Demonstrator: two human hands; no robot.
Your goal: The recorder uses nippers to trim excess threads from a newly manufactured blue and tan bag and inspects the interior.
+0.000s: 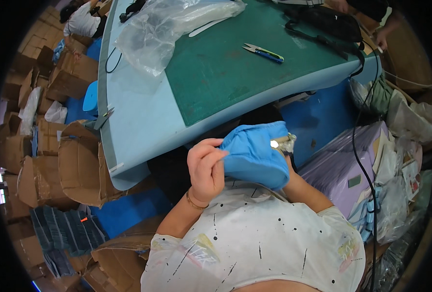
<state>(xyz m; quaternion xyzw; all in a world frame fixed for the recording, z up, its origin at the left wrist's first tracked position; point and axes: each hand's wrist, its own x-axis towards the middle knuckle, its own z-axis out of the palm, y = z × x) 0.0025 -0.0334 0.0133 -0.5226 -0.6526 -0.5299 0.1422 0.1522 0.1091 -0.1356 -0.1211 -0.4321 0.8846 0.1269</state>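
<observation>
In front of my chest I hold up a blue cloth item (255, 155), cap-like, with gathered folds on top and a smooth curved lower part. My left hand (207, 168) is closed, its thumb and fingers pinching the left edge of the cloth. My right hand (292, 168) is at the right side of the cloth, mostly behind it; its fingers are hidden. Beside it, at the cloth's upper right edge, shows a small tan and silvery piece (286, 141) with a bright white spot; I cannot make out what it is.
Ahead stands a table with a green mat (225, 73), bearing thread snips (263, 52), a clear plastic bag (150, 41) and a black strapped bag (328, 24). Cardboard boxes (80, 160) crowd the left. A black cable (359, 155) hangs at right near a wrapped purple stack (342, 165). Other people work beyond.
</observation>
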